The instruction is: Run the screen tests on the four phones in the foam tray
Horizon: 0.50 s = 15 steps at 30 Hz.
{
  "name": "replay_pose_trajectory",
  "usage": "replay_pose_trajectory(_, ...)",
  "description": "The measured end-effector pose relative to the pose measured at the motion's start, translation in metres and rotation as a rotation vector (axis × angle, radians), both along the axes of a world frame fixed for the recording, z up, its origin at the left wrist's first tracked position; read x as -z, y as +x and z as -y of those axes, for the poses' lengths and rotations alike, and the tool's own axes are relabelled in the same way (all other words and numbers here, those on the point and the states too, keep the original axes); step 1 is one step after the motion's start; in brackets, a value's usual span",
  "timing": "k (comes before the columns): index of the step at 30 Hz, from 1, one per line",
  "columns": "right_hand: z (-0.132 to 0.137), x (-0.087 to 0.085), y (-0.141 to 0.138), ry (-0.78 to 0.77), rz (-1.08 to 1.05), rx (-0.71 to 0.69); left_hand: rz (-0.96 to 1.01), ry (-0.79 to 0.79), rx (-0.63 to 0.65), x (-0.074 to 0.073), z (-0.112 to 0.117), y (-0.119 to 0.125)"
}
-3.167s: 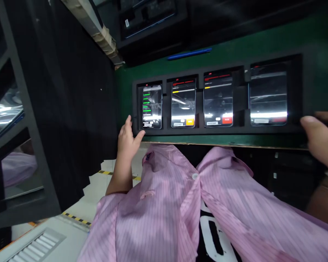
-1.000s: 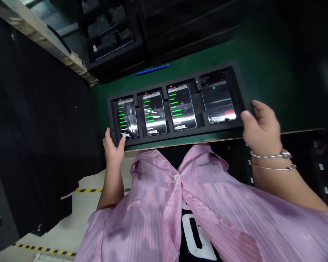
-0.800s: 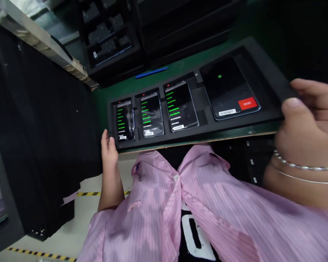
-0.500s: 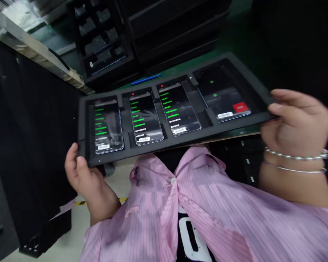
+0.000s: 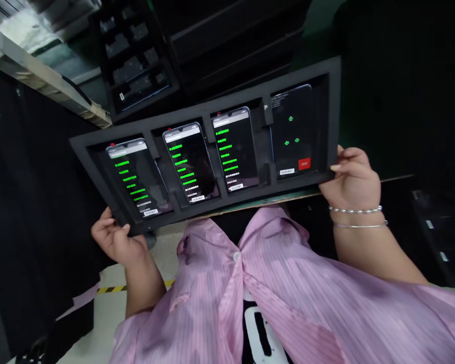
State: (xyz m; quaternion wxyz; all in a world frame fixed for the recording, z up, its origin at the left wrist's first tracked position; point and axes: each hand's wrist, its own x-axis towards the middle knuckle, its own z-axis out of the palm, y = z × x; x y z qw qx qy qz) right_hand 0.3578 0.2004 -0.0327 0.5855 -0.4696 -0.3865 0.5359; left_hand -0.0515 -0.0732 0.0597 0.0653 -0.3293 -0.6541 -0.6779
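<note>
Black foam tray (image 5: 334, 111) held between both hands, long and divided into four cells, slanting across the middle of the view from about 8 o'clock up toward 1 o'clock. Left hand (image 5: 116, 240) at the low corner near 8 o'clock, fingers (image 5: 111, 227) curled around the tray's edge and closed on it. Right hand (image 5: 351, 184) at the far end near 3 o'clock, fingers (image 5: 335, 167) likewise closed around the end rim, two thin silver bracelets (image 5: 356, 208) on the wrist below. Four smartphones (image 5: 189, 164) lying screen-up, one to a cell — the three nearest the left hand showing lists of green text on black, the rightmost phone (image 5: 291, 131) showing small green marks and a red button, just inside the right hand's grip. Directly below the tray's near edge, almost touching it, a pink striped smock (image 5: 288, 268) over a black shirt with white print (image 5: 260, 328) at 6 o'clock. Around 11 o'clock, just beyond the far rim, black trays (image 5: 136, 65) holding dark devices. Wooden-edged bench rim (image 5: 394, 178) running out from under the tray toward 3 o'clock. Tall black panel (image 5: 30, 202) at 9 o'clock, well apart from the left hand — past it, at 7 o'clock, pale floor with yellow-and-black tape (image 5: 131, 288).
</note>
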Motion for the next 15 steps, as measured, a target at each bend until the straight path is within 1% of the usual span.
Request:
replay_pose_trajectory(4, 0.002, -0.012, 0.001, 0.089, -0.010, 0.009, 0.083, -0.140, -0.064, 0.024, -0.001, -0.009)
replay_pose_trajectory(7, 0.003, -0.016, 0.001, 0.109, 0.009, 0.006, 0.155, -0.201, -0.030, 0.041, -0.002, -0.014)
replay_pose_trajectory(10, 0.005, -0.010, -0.002, 0.064, 0.035, 0.022, 0.186, -0.286, 0.016, 0.058, -0.003, -0.018)
replay_pose_trajectory(12, 0.009, -0.007, -0.004, 0.015, 0.053, 0.022, 0.170, -0.348, 0.037, 0.063, -0.001, -0.019)
replay_pose_trajectory(13, 0.011, -0.007, -0.005, -0.008, 0.053, 0.027, 0.158, -0.376, 0.043, 0.063, 0.000, -0.019)
replay_pose_trajectory(15, 0.018, -0.015, -0.005, -0.028, 0.112, 0.031, 0.070, -0.466, 0.047, 0.056, 0.002, -0.017)
